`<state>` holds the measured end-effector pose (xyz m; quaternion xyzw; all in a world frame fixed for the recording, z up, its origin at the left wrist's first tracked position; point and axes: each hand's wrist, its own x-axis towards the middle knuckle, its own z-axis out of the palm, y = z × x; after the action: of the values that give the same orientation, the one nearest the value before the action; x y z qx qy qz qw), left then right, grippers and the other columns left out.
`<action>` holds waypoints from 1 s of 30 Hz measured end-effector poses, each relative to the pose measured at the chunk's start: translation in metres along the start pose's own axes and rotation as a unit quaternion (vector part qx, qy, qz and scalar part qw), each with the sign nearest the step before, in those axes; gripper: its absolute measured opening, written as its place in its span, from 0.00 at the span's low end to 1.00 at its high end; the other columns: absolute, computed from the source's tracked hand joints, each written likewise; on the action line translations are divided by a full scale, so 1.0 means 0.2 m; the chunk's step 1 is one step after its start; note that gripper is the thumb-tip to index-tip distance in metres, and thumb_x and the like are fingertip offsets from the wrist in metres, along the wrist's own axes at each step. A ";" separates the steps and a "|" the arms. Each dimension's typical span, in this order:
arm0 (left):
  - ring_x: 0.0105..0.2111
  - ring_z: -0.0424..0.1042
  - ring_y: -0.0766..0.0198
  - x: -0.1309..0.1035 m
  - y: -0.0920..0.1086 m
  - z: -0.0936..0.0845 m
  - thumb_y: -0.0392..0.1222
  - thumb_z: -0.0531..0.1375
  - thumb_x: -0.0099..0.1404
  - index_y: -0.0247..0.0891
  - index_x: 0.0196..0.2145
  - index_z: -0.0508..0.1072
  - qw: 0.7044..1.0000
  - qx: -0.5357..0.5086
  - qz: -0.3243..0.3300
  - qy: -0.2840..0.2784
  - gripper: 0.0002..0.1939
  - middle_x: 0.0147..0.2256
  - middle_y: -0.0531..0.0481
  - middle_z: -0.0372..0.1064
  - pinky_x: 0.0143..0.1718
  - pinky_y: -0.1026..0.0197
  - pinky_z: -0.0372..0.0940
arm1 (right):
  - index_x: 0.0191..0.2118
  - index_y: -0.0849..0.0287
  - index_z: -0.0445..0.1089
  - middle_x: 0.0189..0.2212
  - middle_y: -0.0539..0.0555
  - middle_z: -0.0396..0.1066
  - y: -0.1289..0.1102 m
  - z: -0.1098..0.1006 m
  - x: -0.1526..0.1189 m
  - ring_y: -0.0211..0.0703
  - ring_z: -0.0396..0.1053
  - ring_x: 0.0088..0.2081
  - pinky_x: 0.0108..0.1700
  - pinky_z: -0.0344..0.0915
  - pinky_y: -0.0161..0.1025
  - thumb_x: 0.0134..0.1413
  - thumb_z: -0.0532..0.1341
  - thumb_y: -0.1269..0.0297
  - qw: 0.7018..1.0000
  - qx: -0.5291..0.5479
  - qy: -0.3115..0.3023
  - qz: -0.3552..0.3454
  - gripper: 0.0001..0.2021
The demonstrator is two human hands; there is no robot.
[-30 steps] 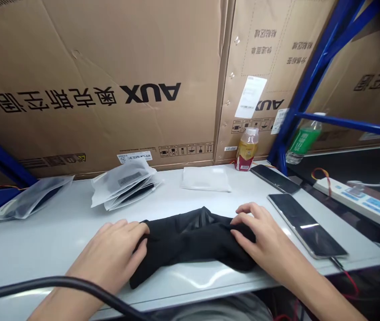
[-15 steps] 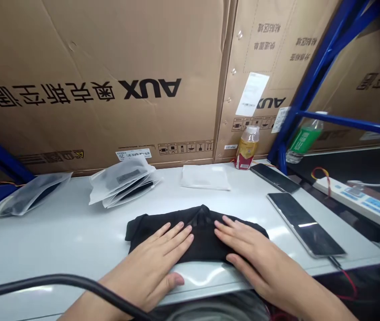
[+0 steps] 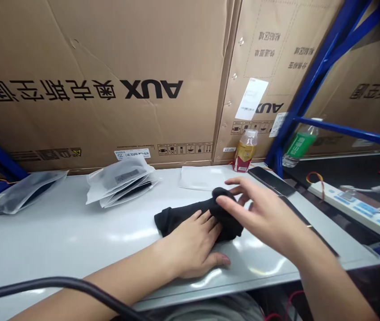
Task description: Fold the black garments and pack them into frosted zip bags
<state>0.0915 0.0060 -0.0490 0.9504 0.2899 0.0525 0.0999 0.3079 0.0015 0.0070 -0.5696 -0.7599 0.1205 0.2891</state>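
Observation:
A black folded cloth (image 3: 179, 217) lies on the pale table near its front edge. My left hand (image 3: 196, 245) rests flat on it, fingers stretched over the fabric and thumb out to the side. With my right hand (image 3: 253, 207) I hold the right end of the cloth, lifted and bent over toward the left. The thumb is in front and the fingers are partly hidden behind the fabric. What garment the cloth is, I cannot tell. Behind it lies a flat white pouch (image 3: 198, 177).
Several frosted bags (image 3: 119, 178) are stacked at the back left, with another bag (image 3: 26, 191) farther left. A small bottle (image 3: 245, 151), a dark phone (image 3: 272, 180) and a power strip (image 3: 357, 205) are on the right. A black cable (image 3: 56, 281) crosses the front left. Large cartons (image 3: 109, 44) stand behind.
Both hands were flat on the wide-spread cloth. My right hand has taken its right end and folded it up leftward, and my left hand has slid right. The cloth is now shorter.

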 end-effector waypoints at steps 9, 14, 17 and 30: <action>0.75 0.48 0.40 -0.07 -0.05 0.01 0.64 0.52 0.78 0.27 0.75 0.54 0.998 0.009 0.057 0.000 0.43 0.74 0.31 0.49 0.74 0.41 0.48 | 0.70 0.64 0.62 0.64 0.65 0.72 0.22 0.38 -0.13 0.63 0.68 0.67 0.63 0.71 0.62 0.73 0.51 0.68 0.992 -0.103 0.046 -0.056 0.25; 0.65 0.68 0.42 -0.09 -0.04 -0.10 0.59 0.60 0.76 0.30 0.66 0.69 0.995 0.017 0.095 -0.002 0.33 0.63 0.32 0.71 0.68 0.47 0.59 | 0.71 0.64 0.64 0.71 0.62 0.63 0.14 0.30 -0.10 0.63 0.54 0.74 0.72 0.59 0.63 0.69 0.55 0.68 0.984 -0.100 -0.058 -0.138 0.27; 0.45 0.79 0.54 -0.13 -0.04 -0.25 0.47 0.58 0.79 0.39 0.48 0.80 0.991 -0.010 0.130 0.018 0.12 0.43 0.44 0.82 0.50 0.56 0.69 | 0.71 0.56 0.65 0.72 0.58 0.61 0.14 0.21 -0.10 0.60 0.50 0.75 0.74 0.54 0.65 0.74 0.55 0.59 0.978 -0.014 -0.139 -0.153 0.25; 0.27 0.64 0.62 -0.15 -0.33 -0.19 0.44 0.51 0.80 0.39 0.26 0.70 0.974 -0.012 -0.053 0.220 0.24 0.24 0.52 0.69 0.35 0.58 0.58 | 0.43 0.56 0.71 0.35 0.54 0.78 0.17 0.23 -0.03 0.49 0.76 0.34 0.34 0.71 0.42 0.66 0.60 0.57 0.998 -0.025 -0.017 0.058 0.09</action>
<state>0.0253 0.0484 -0.0283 0.8976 0.3537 0.2586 0.0474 0.3086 0.0135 -0.0494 -0.6180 -0.7329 0.1278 0.2543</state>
